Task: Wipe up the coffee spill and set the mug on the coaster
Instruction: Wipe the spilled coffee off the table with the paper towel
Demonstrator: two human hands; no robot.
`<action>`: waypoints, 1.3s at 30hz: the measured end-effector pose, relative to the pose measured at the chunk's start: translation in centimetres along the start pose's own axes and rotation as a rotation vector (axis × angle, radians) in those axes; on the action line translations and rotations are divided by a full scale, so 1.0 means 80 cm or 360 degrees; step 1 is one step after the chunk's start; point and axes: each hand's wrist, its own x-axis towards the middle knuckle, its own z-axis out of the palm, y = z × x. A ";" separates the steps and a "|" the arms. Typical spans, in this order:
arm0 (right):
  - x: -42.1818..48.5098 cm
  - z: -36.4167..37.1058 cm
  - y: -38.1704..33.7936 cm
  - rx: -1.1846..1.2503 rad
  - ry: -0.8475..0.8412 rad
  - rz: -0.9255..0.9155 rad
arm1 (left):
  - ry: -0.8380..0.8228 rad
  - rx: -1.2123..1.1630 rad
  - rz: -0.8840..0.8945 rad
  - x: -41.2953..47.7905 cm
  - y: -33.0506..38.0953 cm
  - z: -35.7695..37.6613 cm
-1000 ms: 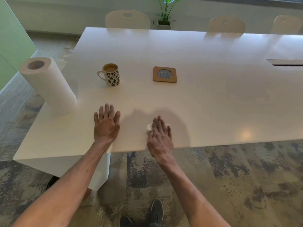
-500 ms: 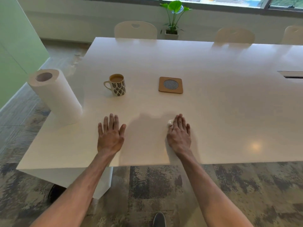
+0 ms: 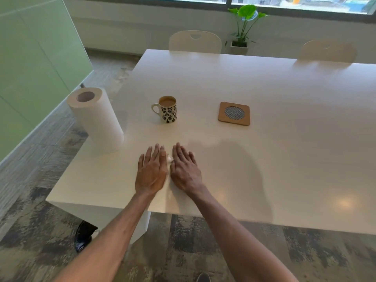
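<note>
A leaf-patterned mug [image 3: 168, 109] full of milky coffee stands upright on the white table [image 3: 264, 159], handle to the left. To its right, apart from it, lies a square cork coaster [image 3: 234, 113] with a round mesh centre. My left hand [image 3: 151, 171] rests flat on the table near the front edge, fingers apart. My right hand [image 3: 184, 168] lies flat right beside it, pressing down a crumpled white paper towel [image 3: 169, 158], of which only a bit shows between the hands. No coffee stain is visible on the tabletop.
A paper towel roll [image 3: 96, 120] stands upright at the table's left edge. Cream chairs [image 3: 195, 42] sit along the far side, and a potted plant [image 3: 242, 29] stands by the window. Patterned carpet lies below; a dark shoe [image 3: 83, 236] shows under the table.
My right hand has slid the paper towel leftward across the table until it sits against my left hand. The left hand has stayed flat in place.
</note>
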 end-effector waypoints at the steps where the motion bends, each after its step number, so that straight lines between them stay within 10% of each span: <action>1: -0.008 0.002 -0.002 -0.0015 -0.0023 -0.0055 | 0.0000 0.0031 0.0006 0.000 -0.001 0.000; 10: -0.109 0.005 0.034 -0.0276 0.0065 -0.0143 | -0.0033 -0.0015 -0.0025 -0.004 -0.001 0.006; 20: -0.162 -0.041 0.156 -0.0104 0.0317 0.0691 | -0.0050 0.0059 -0.0027 -0.004 -0.003 0.015; 32: -0.147 0.046 -0.024 0.0028 0.0084 -0.0035 | -0.0060 0.0101 -0.0080 -0.002 0.004 0.011; 39: -0.167 0.025 0.046 -0.0194 0.0158 -0.0039 | -0.0027 0.0052 -0.0071 -0.004 0.004 0.012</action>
